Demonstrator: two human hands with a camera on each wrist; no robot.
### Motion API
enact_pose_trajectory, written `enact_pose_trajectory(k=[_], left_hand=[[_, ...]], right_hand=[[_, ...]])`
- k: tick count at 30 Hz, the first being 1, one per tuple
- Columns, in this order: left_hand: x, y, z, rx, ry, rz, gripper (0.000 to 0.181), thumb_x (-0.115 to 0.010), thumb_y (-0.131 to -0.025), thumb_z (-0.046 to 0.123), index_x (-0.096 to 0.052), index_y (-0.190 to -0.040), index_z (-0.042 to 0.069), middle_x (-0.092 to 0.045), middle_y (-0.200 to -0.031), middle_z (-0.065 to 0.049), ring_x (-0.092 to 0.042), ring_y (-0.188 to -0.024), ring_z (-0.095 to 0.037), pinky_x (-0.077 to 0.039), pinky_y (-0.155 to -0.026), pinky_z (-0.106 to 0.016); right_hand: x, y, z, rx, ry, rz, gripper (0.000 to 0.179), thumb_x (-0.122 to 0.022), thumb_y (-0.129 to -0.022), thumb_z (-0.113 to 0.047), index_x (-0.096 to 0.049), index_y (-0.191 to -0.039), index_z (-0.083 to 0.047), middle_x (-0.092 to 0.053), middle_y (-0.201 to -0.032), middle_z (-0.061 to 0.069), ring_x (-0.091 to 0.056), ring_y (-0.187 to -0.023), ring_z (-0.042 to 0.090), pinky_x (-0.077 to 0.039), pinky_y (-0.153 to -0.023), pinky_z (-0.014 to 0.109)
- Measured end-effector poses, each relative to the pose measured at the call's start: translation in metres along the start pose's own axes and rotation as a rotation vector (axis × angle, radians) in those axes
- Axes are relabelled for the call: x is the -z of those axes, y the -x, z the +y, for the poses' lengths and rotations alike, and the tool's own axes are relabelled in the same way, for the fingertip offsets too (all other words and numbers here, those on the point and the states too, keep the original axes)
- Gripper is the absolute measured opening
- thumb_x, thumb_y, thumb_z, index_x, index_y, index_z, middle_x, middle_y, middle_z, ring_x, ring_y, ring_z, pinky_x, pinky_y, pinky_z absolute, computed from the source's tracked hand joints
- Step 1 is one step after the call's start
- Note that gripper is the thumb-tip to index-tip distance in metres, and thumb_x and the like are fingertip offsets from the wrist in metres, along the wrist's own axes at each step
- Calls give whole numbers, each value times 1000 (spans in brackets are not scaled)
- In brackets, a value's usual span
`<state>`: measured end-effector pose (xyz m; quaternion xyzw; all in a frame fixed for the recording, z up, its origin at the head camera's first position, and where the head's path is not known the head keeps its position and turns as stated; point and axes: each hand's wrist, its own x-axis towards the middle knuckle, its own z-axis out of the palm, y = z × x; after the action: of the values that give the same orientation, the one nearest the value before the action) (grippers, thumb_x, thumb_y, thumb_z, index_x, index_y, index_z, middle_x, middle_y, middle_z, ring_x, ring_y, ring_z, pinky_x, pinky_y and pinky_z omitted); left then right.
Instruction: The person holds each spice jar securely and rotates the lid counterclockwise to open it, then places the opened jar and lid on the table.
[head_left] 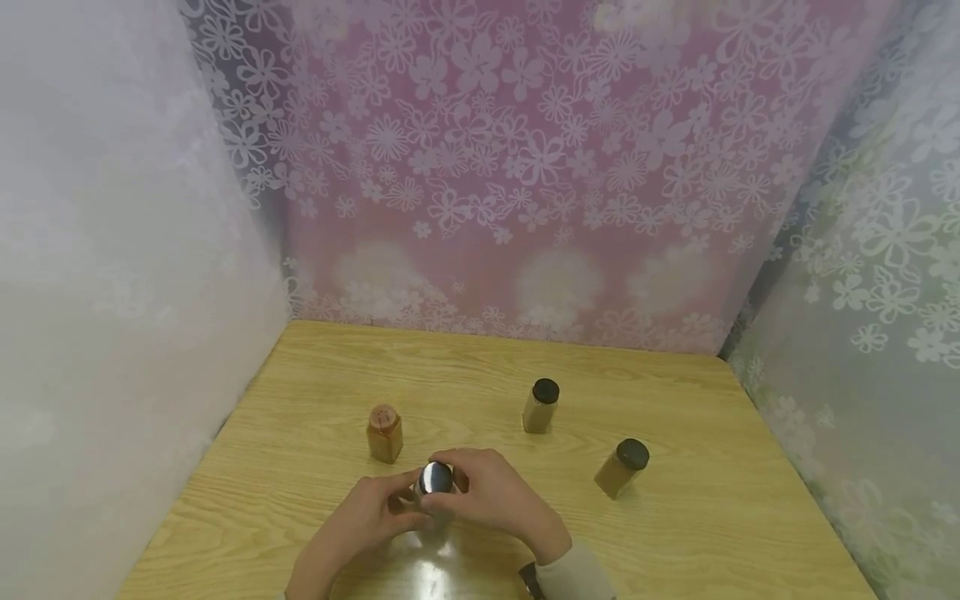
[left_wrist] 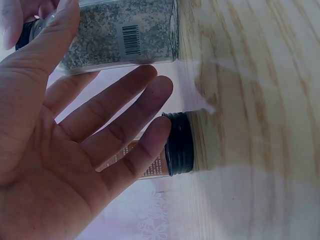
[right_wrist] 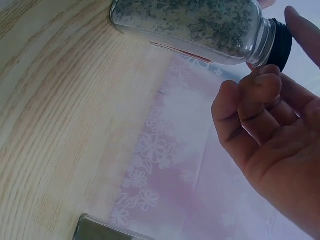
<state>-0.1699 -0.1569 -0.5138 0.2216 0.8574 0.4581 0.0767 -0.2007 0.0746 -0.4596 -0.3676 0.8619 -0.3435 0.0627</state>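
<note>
A clear glass spice jar [left_wrist: 120, 35] of speckled grey-green seasoning stands upright on the table near its front, with a barcode label on one face. My left hand [head_left: 367, 515] grips the jar high up between thumb and index finger, its other fingers spread below. On the jar's black cap [right_wrist: 281, 46], the thumb and fingers of my right hand [head_left: 495, 492] close from the other side. Just beyond my left hand is an orange-brown spice jar [head_left: 386, 437]; the left wrist view shows a ridged black cap [left_wrist: 180, 144] at its table end.
Farther back on the wooden table [head_left: 450, 367] stands a black-capped jar of tan powder [head_left: 539, 408]. Another black-capped jar, with olive-brown contents [head_left: 621, 468], is to the right. Flower-patterned sheeting [head_left: 510, 208] encloses the back and sides.
</note>
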Motion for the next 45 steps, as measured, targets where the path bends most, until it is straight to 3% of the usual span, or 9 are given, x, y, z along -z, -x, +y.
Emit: enact_pose_trajectory(k=[5, 15, 23, 32, 38, 45], left_hand=[[0, 0, 0, -2, 4, -2, 69, -74, -86, 45, -53, -145, 15, -75, -105, -2, -66, -78, -1, -54, -69, -21], [-1, 0, 1, -12, 0, 5, 69, -74, -86, 44, -53, -144, 13, -75, -104, -4, -67, -76, -2, -54, -66, -21], [0, 0, 3, -5, 4, 4, 69, -73, -86, 47, -55, -143, 14, -75, -104, -2, -67, -79, -4, -54, -68, -21], [1, 0, 4, -1, 9, 2, 69, -75, -86, 42, -56, -141, 5, -75, -104, -5, -67, -78, -5, -54, -68, -21], [1, 0, 4, 11, 8, 5, 67, -75, -86, 40, -56, -140, 4, -75, -106, -7, -68, -82, -7, -55, -70, -21], [1, 1, 4, 0, 15, 8, 71, -74, -86, 45, -55, -141, 4, -75, -107, -6, -67, -80, -5, -54, -69, -21]], right_hand=[[2, 0, -3, 48, 71, 22, 36, -69, -94, -38, -66, -125, -21, -62, -92, -7, -53, -72, 12, -42, -62, 17], [2, 5, -6, 46, 107, 46, 39, -69, -93, -37, -62, -128, -22, -60, -91, -8, -54, -72, 12, -42, -62, 16], [3, 9, -7, 3, 74, 71, 33, -71, -91, -33, -61, -119, -20, -62, -84, -3, -51, -68, 6, -43, -60, 17], [2, 19, -10, 115, 165, 185, 33, -74, -86, -32, -62, -114, -18, -61, -92, -11, -50, -68, 3, -41, -59, 12], [-1, 24, -13, 171, 75, 170, 36, -75, -82, -24, -59, -114, -23, -55, -81, -13, -43, -60, -4, -38, -52, 9], [-5, 31, -16, 156, -114, 44, 45, -75, -76, -13, -53, -114, -23, -57, -71, -7, -47, -60, -4, -42, -52, 11]])
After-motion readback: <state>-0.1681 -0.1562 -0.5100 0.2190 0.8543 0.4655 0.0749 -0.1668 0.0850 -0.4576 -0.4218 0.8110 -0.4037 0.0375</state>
